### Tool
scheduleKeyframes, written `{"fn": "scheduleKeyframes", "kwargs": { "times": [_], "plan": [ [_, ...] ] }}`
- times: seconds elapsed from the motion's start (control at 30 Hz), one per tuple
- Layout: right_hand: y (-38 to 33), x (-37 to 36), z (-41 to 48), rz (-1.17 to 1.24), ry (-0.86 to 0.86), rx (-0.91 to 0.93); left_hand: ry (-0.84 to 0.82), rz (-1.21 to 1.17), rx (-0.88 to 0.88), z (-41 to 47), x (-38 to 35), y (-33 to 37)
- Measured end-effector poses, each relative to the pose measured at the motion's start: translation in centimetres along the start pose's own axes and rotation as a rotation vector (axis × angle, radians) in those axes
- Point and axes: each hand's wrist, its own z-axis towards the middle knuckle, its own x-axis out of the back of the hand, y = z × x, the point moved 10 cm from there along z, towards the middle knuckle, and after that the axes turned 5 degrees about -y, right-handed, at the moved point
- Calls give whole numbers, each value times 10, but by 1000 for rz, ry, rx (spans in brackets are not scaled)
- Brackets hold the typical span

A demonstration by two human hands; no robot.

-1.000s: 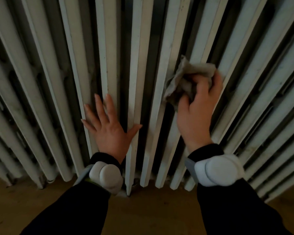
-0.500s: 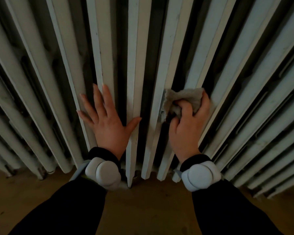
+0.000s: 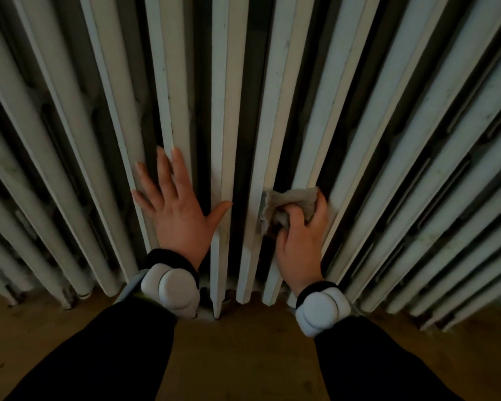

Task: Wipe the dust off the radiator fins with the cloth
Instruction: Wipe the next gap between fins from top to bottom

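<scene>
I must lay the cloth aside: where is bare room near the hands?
Bare wooden floor lies between the left sleeve and right sleeve, below the radiator, and left of both. The fins are crowded: the left hand rests there and the right hand grips the cloth.

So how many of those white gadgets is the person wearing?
2: one gadget on the left wrist, the other on the right wrist. No others show, though the dark sleeves could hide more.
</scene>
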Motion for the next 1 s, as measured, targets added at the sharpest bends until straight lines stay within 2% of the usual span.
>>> {"fn": "scheduleKeyframes", "kwargs": {
  "times": [0.17, 0.37, 0.43, 0.87, 1.0],
  "plan": [
    [7, -3, -11, 68, -120, -56, -6, 19, -16, -3, 7, -4],
    [-34, 63, 40, 219, 120, 55, -14, -22, 89, 1, 10, -21],
    [-41, 71, 56, 214, 131, 56, -41, -22, 81, -2, 3, -21],
    [-5, 8, 11, 61, 76, 23, -45, -7, 66, 0, -9, -20],
    [10, -13, -10, 17, 9, -14, -60, -9, 66, 1, -10, -20]
  ]
}}
